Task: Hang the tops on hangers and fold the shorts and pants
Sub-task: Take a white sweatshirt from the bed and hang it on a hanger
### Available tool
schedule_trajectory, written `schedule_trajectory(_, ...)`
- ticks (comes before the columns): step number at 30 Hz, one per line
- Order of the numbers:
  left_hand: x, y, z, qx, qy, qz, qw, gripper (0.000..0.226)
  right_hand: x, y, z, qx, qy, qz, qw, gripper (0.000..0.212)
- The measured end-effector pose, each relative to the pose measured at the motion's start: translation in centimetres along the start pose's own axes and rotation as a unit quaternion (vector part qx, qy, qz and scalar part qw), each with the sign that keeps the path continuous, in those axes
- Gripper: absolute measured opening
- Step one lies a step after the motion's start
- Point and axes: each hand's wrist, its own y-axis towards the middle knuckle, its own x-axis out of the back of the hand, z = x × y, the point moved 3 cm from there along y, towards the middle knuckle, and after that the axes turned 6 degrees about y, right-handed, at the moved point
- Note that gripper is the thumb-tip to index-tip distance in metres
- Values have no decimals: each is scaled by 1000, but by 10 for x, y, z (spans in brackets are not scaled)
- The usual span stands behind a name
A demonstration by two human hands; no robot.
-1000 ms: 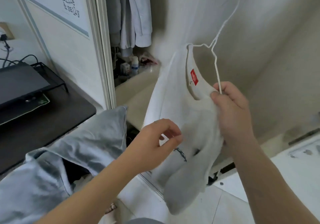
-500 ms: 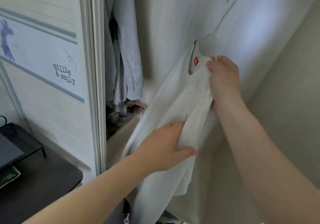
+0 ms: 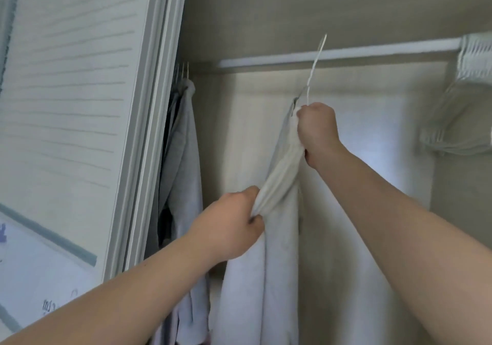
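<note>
Since the top (image 3: 269,278) is soft and limp, the right hand (image 3: 316,128) clamps hanger (image 3: 315,64) and collar together; the left hand (image 3: 234,227) pinches a gathered fold.

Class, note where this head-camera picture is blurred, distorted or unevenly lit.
Head view: the hanger hook is motion-smeared before the rail; head view: the door frame leans, wide-lens distortion; head view: light pools on the back wall, dimmer above the rail.
</note>
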Motion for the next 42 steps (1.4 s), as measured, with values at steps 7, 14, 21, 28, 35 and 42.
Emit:
schedule_trajectory(7, 31, 92, 6, -10, 203, -45, 978, 23, -20, 95, 17, 8, -17, 3, 1000, 33)
schedule_trajectory(14, 27, 143, 18, -16, 249, -55, 967, 15, -28, 147, -2, -30, -4, 6, 1000, 27)
schedule_trajectory(21, 15, 154, 26, -6, 258, -36, 966, 23, -31, 157, -18, -59, 21, 16, 998, 11)
schedule_trajectory(28, 11, 144, 37, -4, 257, -14, 966, 18, -49, 150, -36, -101, 16, 67, 992, 15)
schedule_trajectory(35, 13, 126, 48, 7, 281, -1, 960, 9, -59, 131, -38, -92, -68, 130, 985, 9)
schedule_trajectory(42, 25, 115, 56, 19, 300, -2, 954, 14, -49, 98, -16, 15, -280, 182, 943, 29)
